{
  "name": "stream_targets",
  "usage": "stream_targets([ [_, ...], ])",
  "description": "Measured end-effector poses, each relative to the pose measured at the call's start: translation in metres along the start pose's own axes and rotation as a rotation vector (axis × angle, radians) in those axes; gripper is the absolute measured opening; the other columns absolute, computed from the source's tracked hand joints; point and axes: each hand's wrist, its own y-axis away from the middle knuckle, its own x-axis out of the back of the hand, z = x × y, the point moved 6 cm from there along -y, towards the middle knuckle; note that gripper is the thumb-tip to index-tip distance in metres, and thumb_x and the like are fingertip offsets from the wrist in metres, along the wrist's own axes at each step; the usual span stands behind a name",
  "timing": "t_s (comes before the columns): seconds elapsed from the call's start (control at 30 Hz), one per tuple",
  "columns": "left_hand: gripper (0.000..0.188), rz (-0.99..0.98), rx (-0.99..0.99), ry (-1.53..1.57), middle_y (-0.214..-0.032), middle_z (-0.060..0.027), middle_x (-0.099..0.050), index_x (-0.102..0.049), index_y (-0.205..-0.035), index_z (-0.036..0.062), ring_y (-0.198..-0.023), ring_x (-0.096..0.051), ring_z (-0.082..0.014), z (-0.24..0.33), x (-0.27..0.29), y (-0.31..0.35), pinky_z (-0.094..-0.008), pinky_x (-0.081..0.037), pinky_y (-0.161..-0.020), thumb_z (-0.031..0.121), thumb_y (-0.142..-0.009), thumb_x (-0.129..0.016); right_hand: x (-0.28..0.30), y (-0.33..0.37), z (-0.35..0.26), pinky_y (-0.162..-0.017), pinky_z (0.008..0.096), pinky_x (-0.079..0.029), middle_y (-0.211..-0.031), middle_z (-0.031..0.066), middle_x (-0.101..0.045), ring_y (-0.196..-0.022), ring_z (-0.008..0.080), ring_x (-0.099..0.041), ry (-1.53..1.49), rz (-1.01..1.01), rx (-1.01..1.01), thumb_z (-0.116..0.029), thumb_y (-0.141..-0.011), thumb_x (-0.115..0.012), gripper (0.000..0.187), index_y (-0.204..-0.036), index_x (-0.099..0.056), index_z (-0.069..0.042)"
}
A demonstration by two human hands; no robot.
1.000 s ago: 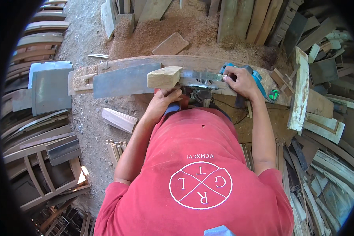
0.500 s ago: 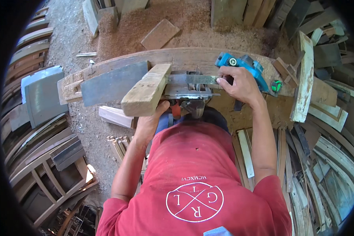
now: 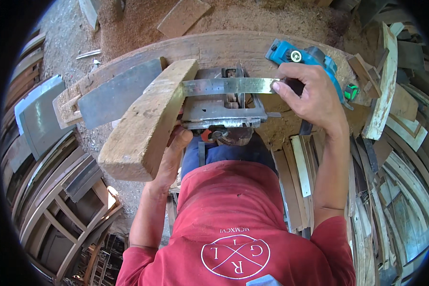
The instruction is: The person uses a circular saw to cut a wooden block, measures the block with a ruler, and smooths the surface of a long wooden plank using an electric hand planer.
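Note:
A circular saw (image 3: 207, 113) lies at my lap with its metal base plate facing up. Over that plate stretches a thin steel ruler (image 3: 233, 86), its right end pinched between thumb and fingers of my right hand (image 3: 314, 95). The ruler's left end meets the side of a thick, rough wooden block (image 3: 145, 112), which slants toward me across the saw's left edge. My left hand (image 3: 175, 148) is closed on the block from beneath, thumb showing beside the saw; its other fingers are hidden under the wood.
Beyond the saw runs a wide wooden plank (image 3: 214, 45). On it lie a blue power planer (image 3: 306, 57), a green tape measure (image 3: 351, 91) and a broad grey metal blade (image 3: 121, 95). Timber offcuts (image 3: 298, 176) and a wooden frame (image 3: 66, 214) crowd both sides.
The block's near end has swung left and come closer to me, looking larger. My right hand has shifted right with the ruler, and more of the ruler shows over the saw.

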Motion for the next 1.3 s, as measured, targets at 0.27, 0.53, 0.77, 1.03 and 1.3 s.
stream_targets([
  [0.27,0.042,-0.003,-0.015,-0.173,-0.1,0.0028,-0.058,-0.065,-0.12,0.0063,-0.093,-0.053,-0.0101,0.003,0.006,0.003,-0.0272,-0.046,-0.082,0.024,-0.089,-0.086,0.002,0.007,-0.009,-0.062,0.0397,-0.048,-0.073,0.0107,-0.064,-0.065,0.0299,-0.063,0.033,0.064,0.051,-0.017,-0.085,-0.071,0.012,-0.085,-0.065,-0.006],
  [0.53,0.052,-0.154,0.016,-0.031,-0.14,-0.0044,-0.062,-0.056,-0.142,0.0039,-0.131,-0.053,-0.0173,0.002,0.003,0.003,-0.039,-0.034,-0.115,0.019,-0.096,-0.076,0.001,0.012,-0.013,-0.061,0.0389,-0.048,-0.073,0.0106,-0.063,-0.064,0.0299,-0.062,0.069,0.091,0.055,-0.017,-0.085,-0.071,0.013,-0.084,-0.064,-0.006],
  [0.77,0.063,-0.138,-0.021,-0.006,-0.138,-0.007,-0.061,-0.053,-0.145,0.0025,-0.128,-0.055,-0.0194,0.003,-0.002,0.005,-0.0389,-0.037,-0.113,0.025,-0.093,-0.08,-0.001,0.015,-0.009,-0.061,0.0368,-0.048,-0.071,0.0101,-0.062,-0.062,0.0272,-0.061,0.04,0.134,0.112,-0.017,-0.086,-0.071,0.012,-0.084,-0.065,-0.007],
  [1.03,0.067,-0.102,-0.052,0.024,-0.131,-0.0064,-0.062,-0.053,-0.144,0.0038,-0.124,-0.056,-0.0202,0.007,-0.01,0.002,-0.0364,-0.041,-0.11,0.022,-0.088,-0.086,0.002,0.028,-0.001,-0.061,0.0295,-0.045,-0.07,0.0029,-0.059,-0.063,0.0139,-0.057,-0.145,0.08,-0.119,-0.025,-0.091,-0.074,0.021,-0.089,-0.067,-0.005],
  [1.3,0.056,-0.021,-0.187,0.173,-0.139,-0.0084,-0.059,-0.053,-0.143,0.005,-0.13,-0.054,-0.0197,0.001,-0.005,0.01,-0.0393,-0.04,-0.112,0.013,-0.093,-0.077,-0.02,0.061,-0.016,-0.067,0.0211,-0.043,-0.08,-0.0058,-0.062,-0.073,0.0035,-0.055,-0.755,-0.03,-0.471,-0.015,-0.081,-0.09,0.025,-0.093,-0.071,-0.004],
])
